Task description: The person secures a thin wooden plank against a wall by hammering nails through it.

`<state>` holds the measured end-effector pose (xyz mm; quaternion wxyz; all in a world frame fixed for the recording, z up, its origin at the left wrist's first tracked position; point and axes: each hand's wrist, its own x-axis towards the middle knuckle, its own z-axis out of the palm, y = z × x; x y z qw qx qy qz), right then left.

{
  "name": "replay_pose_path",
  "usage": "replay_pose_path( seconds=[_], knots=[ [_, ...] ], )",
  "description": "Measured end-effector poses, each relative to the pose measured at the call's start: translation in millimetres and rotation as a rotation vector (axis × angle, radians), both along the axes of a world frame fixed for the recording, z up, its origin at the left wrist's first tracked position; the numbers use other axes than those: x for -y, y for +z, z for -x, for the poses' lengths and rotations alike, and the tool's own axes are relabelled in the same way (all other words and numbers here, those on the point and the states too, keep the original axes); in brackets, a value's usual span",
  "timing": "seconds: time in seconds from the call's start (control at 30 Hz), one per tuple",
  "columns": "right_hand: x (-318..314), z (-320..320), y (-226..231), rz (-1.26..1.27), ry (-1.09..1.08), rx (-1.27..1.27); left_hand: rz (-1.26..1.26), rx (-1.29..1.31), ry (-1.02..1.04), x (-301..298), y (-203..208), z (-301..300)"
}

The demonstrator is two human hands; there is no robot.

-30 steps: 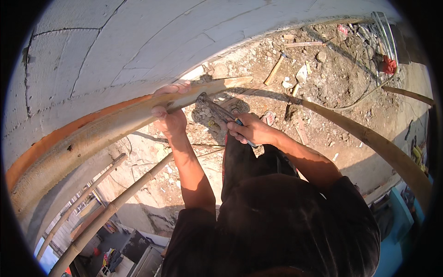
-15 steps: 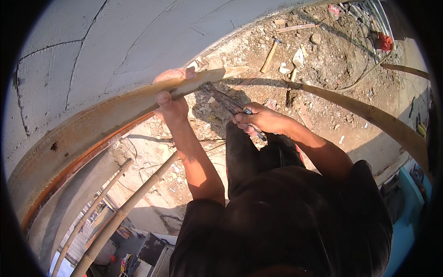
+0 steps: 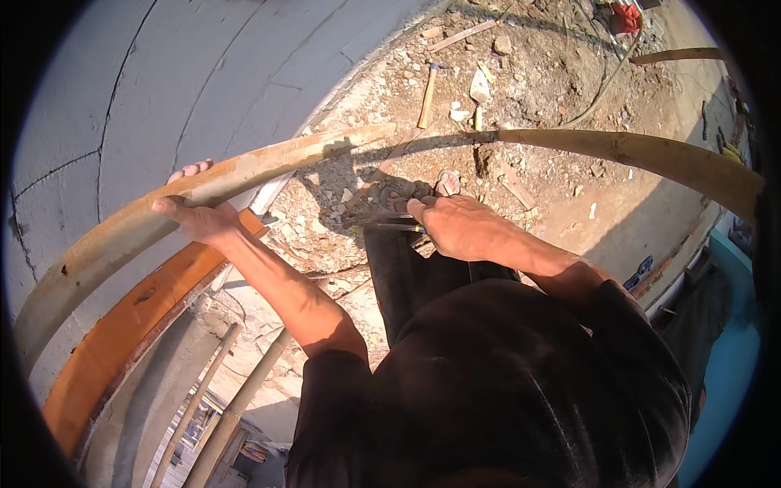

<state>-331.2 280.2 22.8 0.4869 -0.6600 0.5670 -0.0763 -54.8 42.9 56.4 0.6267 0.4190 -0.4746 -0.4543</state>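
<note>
My left hand (image 3: 199, 220) is closed round a long wooden plank (image 3: 277, 163), thumb on the near side and fingertips showing over the far edge. The plank runs beside the grey block wall, its free end pointing over the rubble. My right hand (image 3: 464, 228) is closed on a worn, dark metal tool (image 3: 382, 221) with two handles; its exact kind is hard to make out. The tool lies low over my dark trousers, apart from the plank.
Beneath the plank runs an orange board (image 3: 146, 305). Bamboo poles (image 3: 244, 398) slant at lower left. On the rubble lie a hammer (image 3: 428, 96) and a trowel (image 3: 480, 88). Another long plank (image 3: 626, 150) stretches right. The grey wall (image 3: 187, 89) rises at left.
My left hand has moved left with the plank, which now stands apart from the orange board. My right hand has drawn the tool away from the plank and down toward my body.
</note>
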Motion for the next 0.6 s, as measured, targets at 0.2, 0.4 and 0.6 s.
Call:
replay_pose_path(
  seconds=[0.2, 0.4, 0.6],
  knots=[
    [-46, 74, -94, -0.154, -0.523, -0.072, 0.056, 0.088, -0.096, -31, -8, -35],
    [71, 90, -306, -0.169, -0.41, -0.104, 0.188, 0.175, -0.167, -29, 7, 9],
    [137, 100, -399, -0.059, -0.435, -0.42, 0.294, 0.244, -0.293, -18, -132, 16]
  ],
)
